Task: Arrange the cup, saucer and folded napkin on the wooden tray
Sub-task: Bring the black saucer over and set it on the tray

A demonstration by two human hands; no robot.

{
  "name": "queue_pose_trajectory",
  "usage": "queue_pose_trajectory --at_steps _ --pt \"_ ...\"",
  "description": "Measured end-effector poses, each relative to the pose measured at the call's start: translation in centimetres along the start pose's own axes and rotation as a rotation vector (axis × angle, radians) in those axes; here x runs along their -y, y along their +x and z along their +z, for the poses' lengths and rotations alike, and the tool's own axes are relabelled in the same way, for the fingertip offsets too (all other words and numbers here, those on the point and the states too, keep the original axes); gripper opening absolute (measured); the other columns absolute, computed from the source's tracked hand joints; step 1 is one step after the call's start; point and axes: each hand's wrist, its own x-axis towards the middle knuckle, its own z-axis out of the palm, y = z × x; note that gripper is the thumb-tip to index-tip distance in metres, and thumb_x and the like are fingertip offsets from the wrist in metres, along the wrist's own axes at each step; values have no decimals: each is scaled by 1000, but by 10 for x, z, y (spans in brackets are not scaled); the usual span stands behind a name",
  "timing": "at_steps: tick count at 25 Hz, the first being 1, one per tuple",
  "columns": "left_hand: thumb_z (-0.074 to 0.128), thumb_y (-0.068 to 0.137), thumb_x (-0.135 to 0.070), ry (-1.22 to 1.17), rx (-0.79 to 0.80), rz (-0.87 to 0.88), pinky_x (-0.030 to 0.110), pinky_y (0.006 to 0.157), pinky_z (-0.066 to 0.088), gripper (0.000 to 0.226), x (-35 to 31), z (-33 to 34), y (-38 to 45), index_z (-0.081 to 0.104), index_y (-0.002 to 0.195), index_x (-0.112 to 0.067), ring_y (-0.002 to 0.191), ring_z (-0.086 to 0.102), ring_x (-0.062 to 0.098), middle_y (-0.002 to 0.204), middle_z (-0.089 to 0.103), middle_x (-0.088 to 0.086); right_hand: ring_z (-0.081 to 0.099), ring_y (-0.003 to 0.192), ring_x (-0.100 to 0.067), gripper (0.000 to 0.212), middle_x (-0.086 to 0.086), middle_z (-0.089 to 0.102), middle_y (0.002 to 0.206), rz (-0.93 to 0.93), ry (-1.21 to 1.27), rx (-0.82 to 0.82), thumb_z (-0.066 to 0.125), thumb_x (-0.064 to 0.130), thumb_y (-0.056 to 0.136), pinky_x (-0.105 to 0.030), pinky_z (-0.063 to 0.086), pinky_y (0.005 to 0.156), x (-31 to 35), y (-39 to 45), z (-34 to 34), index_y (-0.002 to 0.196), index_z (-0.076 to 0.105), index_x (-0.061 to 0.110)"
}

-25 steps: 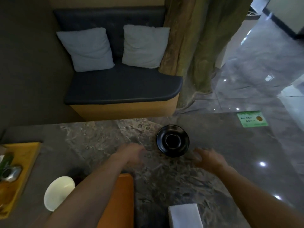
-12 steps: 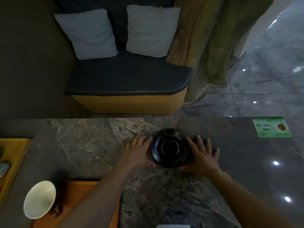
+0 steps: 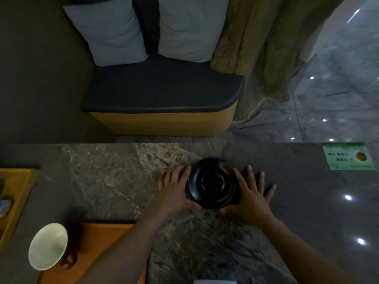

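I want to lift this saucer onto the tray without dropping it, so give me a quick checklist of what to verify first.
1. Left hand against the saucer edge: ok.
2. Right hand against the opposite edge: ok.
3. Fingers actually under the rim: cannot tell.
4. Saucer empty: ok.
5. Bare space on the wooden tray: ok; the cup stands at its left end.
6. Napkin clear of the path: ok, only its edge shows at the bottom.

A grey marbled stone table (image 3: 106,181) carries a black saucer (image 3: 212,182), wooden tray (image 3: 98,240), and green sticker (image 3: 348,156).
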Motion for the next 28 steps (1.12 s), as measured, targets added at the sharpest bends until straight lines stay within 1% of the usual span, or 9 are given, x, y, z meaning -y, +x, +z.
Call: queue_pose_trajectory --at_steps 5,9,12,15,17,21,24,28 --pt "65 45 -84 -105 5 -42 55 115 1 129 -2 3 -4 -2 148 -44 144 -8 14 156 0 -16 -45 132 -28 132 11 -33 154 4 28 13 60 90 35 -61 -35 94 2 -1 0 136 -20 62" --pt "68 45 -81 -107 20 -55 54 116 1 130 -5 2 -11 0 149 -42 145 -9 15 158 -1 -16 -41 134 -30 131 11 -27 157 25 60 39 65 83 35 -65 -28 99 5 -7 -4 134 -20 65" --pt "67 44 -83 -136 28 -58 55 115 4 129 -4 3 -28 -1 147 -45 144 -8 14 158 -3 -19 -37 137 -33 131 10 -24 159 16 63 55 72 79 41 -67 -24 102 11 -22 -1 136 -18 62" --pt "65 43 -85 -160 12 -66 55 115 6 130 -2 6 -51 2 148 -43 145 -6 14 158 0 -17 -35 138 -34 132 10 -20 160 8 58 55 75 75 45 -68 -21 104 16 -42 1 140 -15 57" --pt "65 43 -85 -165 -20 -61 55 115 6 130 -1 5 -79 4 150 -40 145 -6 13 159 3 -16 -33 139 -34 134 11 -17 160 -32 44 41 76 76 44 -67 -20 105 25 -66 1 143 -12 54" --pt "69 42 -82 -196 -49 -76 53 115 11 133 1 8 -93 8 151 -37 146 -1 16 160 7 -13 -31 140 -34 135 10 -11 162 -59 56 33 71 80 39 -68 -17 106 28 -75 4 144 -10 52" --pt "71 40 -79 -203 -76 -80 53 114 13 133 6 3 -122 10 150 -38 145 1 17 159 10 -14 -26 142 -33 134 11 -7 162 -96 36 9 73 79 42 -66 -12 110 42 -98 8 145 -8 50" --pt "67 39 -82 -201 -119 -65 49 117 13 132 21 -2 -154 6 149 -41 144 1 15 158 11 -14 -23 144 -31 131 14 -1 162 -129 93 -16 71 82 43 -63 -10 111 60 -120 21 143 -9 53"
